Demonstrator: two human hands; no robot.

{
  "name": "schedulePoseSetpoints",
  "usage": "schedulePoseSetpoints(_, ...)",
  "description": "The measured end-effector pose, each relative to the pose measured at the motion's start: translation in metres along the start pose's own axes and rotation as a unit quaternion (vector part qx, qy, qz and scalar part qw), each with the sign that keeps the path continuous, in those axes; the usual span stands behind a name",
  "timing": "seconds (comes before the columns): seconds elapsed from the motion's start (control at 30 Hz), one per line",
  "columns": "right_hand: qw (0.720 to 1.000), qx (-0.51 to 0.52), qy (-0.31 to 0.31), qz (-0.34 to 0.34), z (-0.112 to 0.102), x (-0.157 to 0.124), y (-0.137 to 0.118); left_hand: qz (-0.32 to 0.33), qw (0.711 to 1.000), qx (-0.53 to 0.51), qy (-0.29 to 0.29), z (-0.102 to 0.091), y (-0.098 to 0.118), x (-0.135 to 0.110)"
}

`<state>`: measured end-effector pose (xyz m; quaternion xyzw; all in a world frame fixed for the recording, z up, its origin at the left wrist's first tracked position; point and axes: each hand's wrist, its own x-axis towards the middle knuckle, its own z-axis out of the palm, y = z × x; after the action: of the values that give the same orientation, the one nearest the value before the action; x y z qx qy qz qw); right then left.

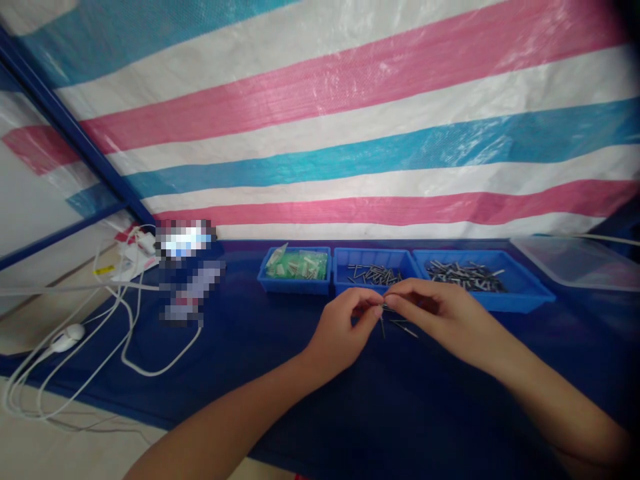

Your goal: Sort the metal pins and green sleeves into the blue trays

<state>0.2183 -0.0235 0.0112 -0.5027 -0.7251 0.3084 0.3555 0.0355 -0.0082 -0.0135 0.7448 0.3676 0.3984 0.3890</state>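
My left hand and my right hand meet fingertip to fingertip in front of the blue bins. Both are closed in a pinch, and whatever sits between the fingers is too small to make out. Just below the fingertips are a thin metal pin and more slim metal pins on the dark blue table. Behind my hands, the middle blue bin holds thin metal pieces. The right blue bin contains a larger heap of metal pieces.
A smaller blue bin with green-and-clear bags stands at the left of the row. A clear plastic lid lies far right. White cables tangle over the table's left end. A striped plastic sheet hangs behind.
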Motion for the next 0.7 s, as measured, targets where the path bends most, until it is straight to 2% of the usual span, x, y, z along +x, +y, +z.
schedulePoseSetpoints(0.17, 0.996, 0.074, 0.046, 0.032, 0.008, 0.002, -0.001, -0.02, 0.997, -0.072, 0.035, 0.01, -0.005, -0.007)
schedulePoseSetpoints(0.3, 0.994, 0.089, 0.051, 0.038, 0.013, 0.002, 0.004, -0.031, 0.993, -0.107, 0.029, 0.011, -0.007, -0.009)
schedulePoseSetpoints(0.57, 0.999, 0.037, 0.02, 0.008, 0.015, -0.004, 0.0, -0.023, 0.999, -0.003, -0.029, 0.006, -0.01, -0.005)
schedulePoseSetpoints(0.7, 0.999, -0.021, 0.038, -0.011, 0.012, -0.004, 0.0, -0.039, 0.999, -0.023, 0.004, 0.002, -0.011, -0.003)
